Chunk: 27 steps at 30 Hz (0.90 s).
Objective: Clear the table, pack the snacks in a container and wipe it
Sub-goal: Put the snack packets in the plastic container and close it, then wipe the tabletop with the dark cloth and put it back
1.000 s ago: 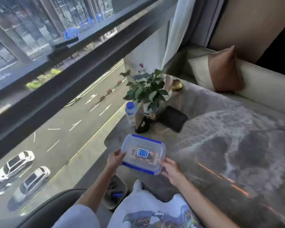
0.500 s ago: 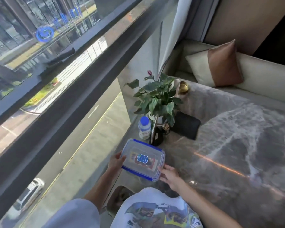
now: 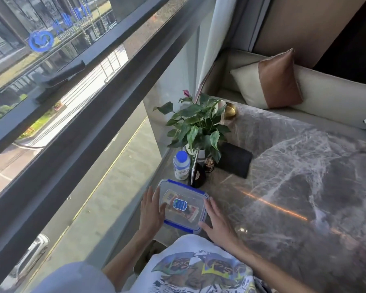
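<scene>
Container (image 3: 183, 205) is being bracketed by left hand (image 3: 151, 210) and right hand (image 3: 217, 223), fingers straight.
Light, stiff, slippery plastic is being judged; the sides by the fingertips are being favoured.

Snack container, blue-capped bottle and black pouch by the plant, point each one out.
snack container (image 3: 179, 204): head view, on the blue label at the middle of its lid.
blue-capped bottle (image 3: 181, 168): head view, on its white body below the cap.
black pouch (image 3: 234, 162): head view, middle of its top face.
</scene>
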Each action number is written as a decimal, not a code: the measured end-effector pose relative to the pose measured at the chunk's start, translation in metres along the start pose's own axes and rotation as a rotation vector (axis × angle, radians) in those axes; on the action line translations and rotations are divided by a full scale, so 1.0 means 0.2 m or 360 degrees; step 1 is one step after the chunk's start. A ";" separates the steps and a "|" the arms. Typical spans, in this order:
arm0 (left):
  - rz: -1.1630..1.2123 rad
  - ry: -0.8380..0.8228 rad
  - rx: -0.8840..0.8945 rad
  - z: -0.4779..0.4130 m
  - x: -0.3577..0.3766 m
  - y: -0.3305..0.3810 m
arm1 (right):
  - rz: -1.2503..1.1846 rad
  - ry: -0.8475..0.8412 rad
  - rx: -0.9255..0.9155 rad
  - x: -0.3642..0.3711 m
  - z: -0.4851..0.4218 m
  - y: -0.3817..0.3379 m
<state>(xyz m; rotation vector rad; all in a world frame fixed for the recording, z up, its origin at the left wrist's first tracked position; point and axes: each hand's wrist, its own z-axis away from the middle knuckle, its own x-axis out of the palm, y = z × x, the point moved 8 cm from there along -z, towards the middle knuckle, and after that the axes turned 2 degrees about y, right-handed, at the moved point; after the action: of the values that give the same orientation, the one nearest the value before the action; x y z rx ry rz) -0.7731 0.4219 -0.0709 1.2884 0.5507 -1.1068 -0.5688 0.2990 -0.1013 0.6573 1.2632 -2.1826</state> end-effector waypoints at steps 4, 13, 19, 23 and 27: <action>-0.0278 -0.0219 0.0181 0.07 0.16 0.04 | 0.0618 -0.0096 -0.0268 0.07 0.02 -0.01; -0.0519 -0.0343 0.0200 0.11 0.25 0.00 | 0.0738 -0.0109 -0.0213 0.13 0.04 0.04; -0.0531 -0.0342 0.0133 0.11 0.22 0.04 | 0.0846 -0.0070 -0.0203 0.07 0.04 -0.03; -0.0469 -0.0225 0.0063 0.13 0.19 0.13 | 0.0721 -0.0094 -0.0222 -0.01 0.07 -0.07; -0.0359 -0.0106 0.0235 0.25 0.24 0.32 | 0.0490 0.0007 -0.0146 -0.13 0.25 0.07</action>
<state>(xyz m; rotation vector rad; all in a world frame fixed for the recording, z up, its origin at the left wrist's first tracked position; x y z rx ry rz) -0.7095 0.3535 -0.0694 1.3340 0.5837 -1.3942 -0.5479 0.2536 -0.0700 0.7643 1.1708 -1.8631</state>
